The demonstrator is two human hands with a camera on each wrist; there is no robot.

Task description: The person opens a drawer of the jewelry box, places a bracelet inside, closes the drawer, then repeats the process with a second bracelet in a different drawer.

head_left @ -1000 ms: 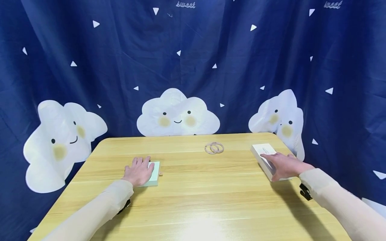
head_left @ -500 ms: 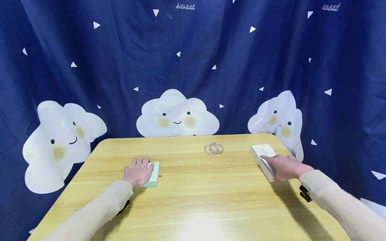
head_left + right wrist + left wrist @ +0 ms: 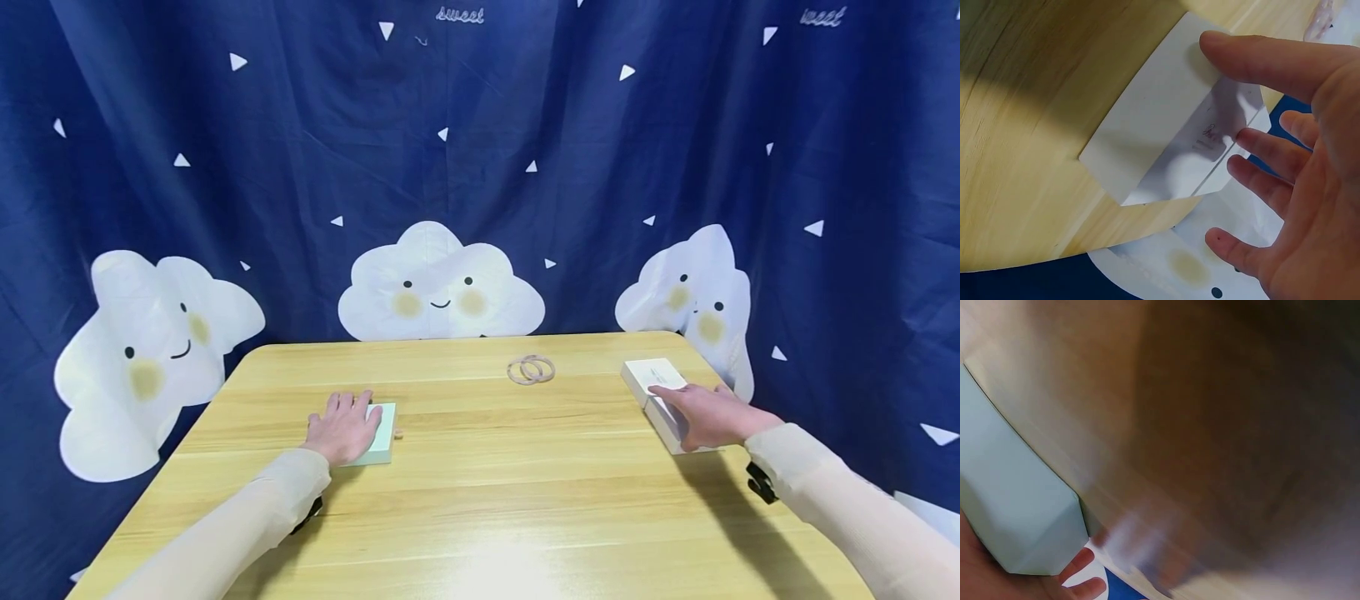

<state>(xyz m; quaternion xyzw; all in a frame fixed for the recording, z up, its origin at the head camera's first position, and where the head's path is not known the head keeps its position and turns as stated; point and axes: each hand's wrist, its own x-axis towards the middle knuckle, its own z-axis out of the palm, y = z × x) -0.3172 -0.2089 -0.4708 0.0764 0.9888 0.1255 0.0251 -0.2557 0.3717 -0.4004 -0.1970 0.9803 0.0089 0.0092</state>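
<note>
My left hand (image 3: 341, 432) lies over a flat mint-green box (image 3: 378, 442), its fingers spread towards the far side and the thumb along the top. In the left wrist view the green box (image 3: 1016, 469) shows at the left edge, beside part of my palm. On the right, my right hand (image 3: 716, 415) holds a white box (image 3: 660, 372) lying lengthwise on the table. In the right wrist view the thumb overlaps one edge of the white box (image 3: 1141, 112), and bent fingertips reach its printed face. A dark seam crosses that face.
Two pale pink rings (image 3: 531, 369), overlapping, lie near the back of the wooden table (image 3: 480, 483). A small pinkish piece (image 3: 399, 433) sits at the green box's right edge. A dark blue curtain (image 3: 465, 167) with white clouds hangs behind the table.
A thin dark line has appeared across the white box's left side, in front of my right fingers. My left hand and the green box have stayed put.
</note>
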